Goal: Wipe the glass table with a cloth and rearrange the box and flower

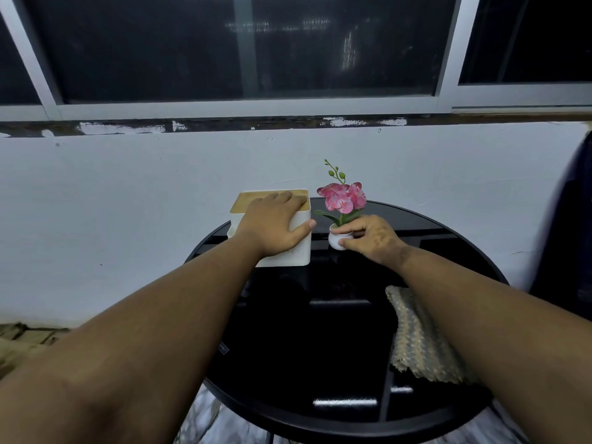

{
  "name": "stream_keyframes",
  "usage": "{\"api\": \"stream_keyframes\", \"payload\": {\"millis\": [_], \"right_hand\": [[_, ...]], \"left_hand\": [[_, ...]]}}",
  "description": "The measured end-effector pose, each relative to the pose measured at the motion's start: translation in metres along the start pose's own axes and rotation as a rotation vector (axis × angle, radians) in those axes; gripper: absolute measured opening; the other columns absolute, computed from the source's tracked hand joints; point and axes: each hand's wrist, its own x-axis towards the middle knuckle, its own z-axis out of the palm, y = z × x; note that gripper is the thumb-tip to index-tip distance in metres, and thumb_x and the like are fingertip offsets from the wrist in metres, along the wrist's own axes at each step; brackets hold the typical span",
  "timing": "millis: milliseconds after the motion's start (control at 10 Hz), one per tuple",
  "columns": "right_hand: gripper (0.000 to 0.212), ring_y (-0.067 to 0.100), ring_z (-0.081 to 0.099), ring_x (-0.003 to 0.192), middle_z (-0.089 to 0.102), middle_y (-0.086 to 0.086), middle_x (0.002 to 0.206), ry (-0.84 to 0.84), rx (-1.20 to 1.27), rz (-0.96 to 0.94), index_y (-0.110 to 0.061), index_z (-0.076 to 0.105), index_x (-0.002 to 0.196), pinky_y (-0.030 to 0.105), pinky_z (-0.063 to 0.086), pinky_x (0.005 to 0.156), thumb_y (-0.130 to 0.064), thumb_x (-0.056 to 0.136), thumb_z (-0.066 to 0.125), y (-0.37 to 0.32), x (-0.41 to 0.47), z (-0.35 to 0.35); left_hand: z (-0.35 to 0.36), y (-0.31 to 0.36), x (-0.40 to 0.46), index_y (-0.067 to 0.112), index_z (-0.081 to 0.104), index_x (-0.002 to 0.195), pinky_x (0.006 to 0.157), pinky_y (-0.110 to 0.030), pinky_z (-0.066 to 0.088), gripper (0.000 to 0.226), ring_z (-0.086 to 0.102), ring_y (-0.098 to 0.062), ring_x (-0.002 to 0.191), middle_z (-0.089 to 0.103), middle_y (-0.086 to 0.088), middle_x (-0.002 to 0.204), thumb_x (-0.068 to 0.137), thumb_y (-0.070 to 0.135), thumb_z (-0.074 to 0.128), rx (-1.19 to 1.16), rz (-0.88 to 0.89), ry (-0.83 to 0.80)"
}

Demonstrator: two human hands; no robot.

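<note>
A round black glass table [320, 334] stands against a white wall. At its far left sits a white box [299, 248] with a wooden lid. My left hand [274, 224] grips the box from above, fingers over the lid and thumb on its right side. Just right of the box stands a small pink flower [342, 198] in a white pot [334, 241]. My right hand [371, 237] pinches the pot between thumb and fingers. A grey-beige textured cloth [419, 341] lies on the table's right side, partly under my right forearm.
The white wall [128, 203] runs close behind the table, with a dark window [224, 46] above it. A dark object [567, 235] stands at the right edge. Patterned floor [205, 418] shows below the table's near rim.
</note>
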Motion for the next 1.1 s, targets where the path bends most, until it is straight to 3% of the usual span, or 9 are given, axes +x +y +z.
{"api": "stream_keyframes", "payload": {"millis": [300,400,500,600,700,800,900,1000,1100], "right_hand": [[0.030,-0.004,0.064,0.095,0.072,-0.009,0.105,-0.010,-0.036,0.008,-0.018,0.077,0.106,0.004,0.044,0.084,-0.004,0.079,0.077,-0.001,0.002,-0.001],[0.031,0.002,0.066,0.098,0.073,-0.009,0.107,-0.030,-0.048,0.010,-0.019,0.077,0.108,0.013,0.048,0.091,-0.006,0.080,0.077,-0.006,0.000,-0.005],[0.030,0.004,0.066,0.101,0.073,-0.011,0.108,-0.064,-0.072,0.017,-0.024,0.076,0.109,0.022,0.049,0.095,-0.012,0.082,0.077,-0.014,-0.009,-0.015],[0.027,0.009,0.065,0.104,0.072,-0.007,0.112,-0.061,-0.240,0.066,-0.022,0.075,0.111,0.022,0.046,0.093,-0.021,0.084,0.075,-0.026,-0.021,-0.025],[0.040,0.019,0.059,0.119,0.067,0.000,0.124,-0.122,-0.431,0.184,-0.021,0.068,0.124,0.027,0.043,0.098,-0.041,0.090,0.064,-0.044,-0.039,-0.030],[0.069,0.029,0.027,0.145,0.034,0.009,0.156,-0.250,-0.666,0.359,-0.021,0.036,0.150,0.042,0.023,0.118,-0.063,0.094,0.039,-0.064,-0.067,-0.026],[0.075,0.038,0.014,0.148,0.018,0.013,0.162,-0.269,-0.831,0.350,-0.023,0.022,0.155,0.053,0.012,0.119,-0.068,0.094,0.021,-0.085,-0.109,-0.008],[0.074,0.033,0.010,0.149,0.018,0.009,0.162,-0.192,-0.783,0.296,-0.022,0.022,0.155,0.048,0.008,0.120,-0.066,0.095,0.018,-0.115,-0.156,-0.001],[0.080,0.023,0.017,0.149,0.030,-0.002,0.158,-0.012,-0.741,0.118,-0.024,0.041,0.147,0.034,-0.003,0.119,-0.069,0.090,0.009,-0.136,-0.236,0.006]], "left_hand": [[0.002,-0.001,0.001,0.026,0.047,0.138,0.096,-0.045,0.045,0.070,0.053,-0.025,0.122,0.056,-0.001,0.136,0.089,0.070,0.025,0.004,0.000,-0.005],[-0.001,0.000,0.001,0.025,0.046,0.138,0.094,-0.045,0.045,0.072,0.053,-0.025,0.120,0.056,-0.001,0.133,0.088,0.071,0.023,0.012,-0.002,-0.036],[-0.008,0.002,0.002,0.023,0.043,0.139,0.098,-0.045,0.043,0.074,0.051,-0.027,0.122,0.052,-0.004,0.136,0.088,0.072,0.022,0.020,-0.003,-0.126],[-0.019,0.004,0.006,0.022,0.036,0.145,0.110,-0.046,0.033,0.072,0.041,-0.032,0.134,0.040,-0.012,0.148,0.092,0.070,0.028,0.024,-0.015,-0.259],[-0.032,0.010,0.002,0.018,0.025,0.154,0.121,-0.048,0.013,0.077,0.017,-0.037,0.149,0.018,-0.019,0.162,0.095,0.067,0.030,0.056,-0.055,-0.309],[-0.049,0.021,-0.013,0.008,0.021,0.154,0.122,-0.048,0.011,0.080,0.010,-0.039,0.150,0.014,-0.020,0.163,0.097,0.062,0.034,0.062,-0.137,-0.237],[-0.061,0.044,-0.051,0.010,0.048,0.134,0.112,-0.047,0.032,0.063,0.035,-0.038,0.138,0.040,-0.020,0.148,0.093,0.058,0.045,0.006,-0.178,-0.215],[-0.086,0.077,-0.106,0.019,0.060,0.104,0.084,-0.039,0.050,0.044,0.059,-0.024,0.105,0.062,-0.002,0.107,0.090,0.058,0.045,-0.150,-0.234,-0.189],[-0.107,0.115,-0.207,0.028,0.065,0.101,0.082,-0.030,0.052,0.043,0.062,-0.012,0.096,0.066,0.010,0.098,0.086,0.060,0.040,-0.350,-0.179,-0.030]]}}
